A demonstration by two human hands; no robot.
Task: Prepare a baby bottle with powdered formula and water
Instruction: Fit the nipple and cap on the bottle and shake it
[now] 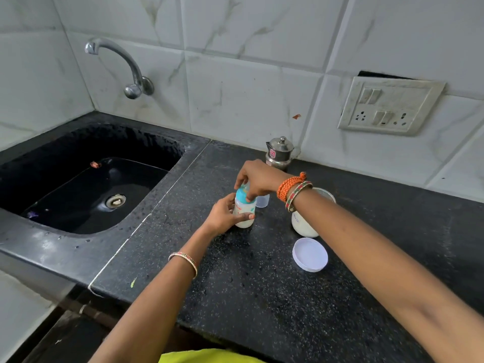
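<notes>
Bottle [245, 212] at frame centre stands upright on the black counter [262, 284]; left hand [225, 216] clamps its body to steady it, while right hand [258, 179] pinches the teal collar [242, 193], apparently screwing it on.

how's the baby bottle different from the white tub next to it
The baby bottle is slim with a teal top and sits in both hands' grip; the white tub is wider, open and untouched, its lid off on the counter. Both stand upright and look white inside.
</notes>
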